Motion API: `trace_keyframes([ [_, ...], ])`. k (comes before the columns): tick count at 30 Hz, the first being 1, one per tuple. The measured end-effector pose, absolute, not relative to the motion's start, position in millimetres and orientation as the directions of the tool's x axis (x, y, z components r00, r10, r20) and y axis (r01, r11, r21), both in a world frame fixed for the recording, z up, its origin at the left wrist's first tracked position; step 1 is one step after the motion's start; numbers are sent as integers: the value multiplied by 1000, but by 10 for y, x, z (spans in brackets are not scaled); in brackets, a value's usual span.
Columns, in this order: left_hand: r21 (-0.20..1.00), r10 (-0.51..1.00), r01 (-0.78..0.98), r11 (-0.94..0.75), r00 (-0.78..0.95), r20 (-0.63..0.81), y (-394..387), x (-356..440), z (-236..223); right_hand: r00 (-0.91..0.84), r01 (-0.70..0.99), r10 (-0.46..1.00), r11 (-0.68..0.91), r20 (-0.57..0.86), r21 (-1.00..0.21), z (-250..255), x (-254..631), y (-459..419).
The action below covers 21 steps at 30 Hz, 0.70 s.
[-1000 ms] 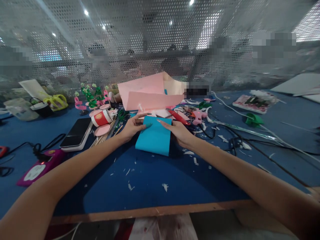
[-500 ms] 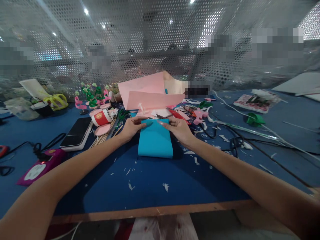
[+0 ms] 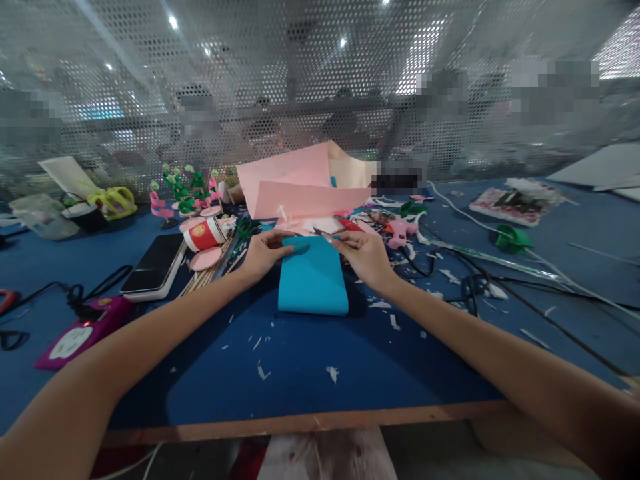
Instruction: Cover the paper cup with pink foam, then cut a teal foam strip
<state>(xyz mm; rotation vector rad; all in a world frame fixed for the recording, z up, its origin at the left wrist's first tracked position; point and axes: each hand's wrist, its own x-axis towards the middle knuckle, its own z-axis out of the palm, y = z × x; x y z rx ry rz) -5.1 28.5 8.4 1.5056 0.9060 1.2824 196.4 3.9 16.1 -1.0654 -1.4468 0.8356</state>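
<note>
A bright blue folded sheet (image 3: 313, 280), which looks like craft paper or foam, lies in front of me with its rounded fold towards the table's near edge. My left hand (image 3: 265, 253) pinches its far left corner, thumb on top and fingers behind. At the far right corner my right hand (image 3: 364, 259) closes on the same sheet between thumb and fingers. The fingertips under the far edge are partly hidden. Just beyond the hands stand large pink paper sheets (image 3: 295, 200), folded and leaning.
Left are a phone (image 3: 155, 265), a purple power strip (image 3: 83, 333), a red-and-white paper cup (image 3: 205, 233) and several pink-green twisted ornaments (image 3: 183, 193). To the right lie a pink glue gun (image 3: 401, 231), cables, a green piece (image 3: 513, 238) and paper scraps. A perforated metal screen (image 3: 300, 80) stands behind.
My right thumb has shifted slightly right along the sheet's far edge, towards the corner. The left hand and the folded sheet have hardly moved.
</note>
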Motion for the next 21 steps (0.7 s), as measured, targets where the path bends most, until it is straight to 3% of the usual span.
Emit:
trace_keyframes([
  [21,942,925,-5,-336,186,331,298,-65,69,-1,309,903,409,429,-859,190,1976,24],
])
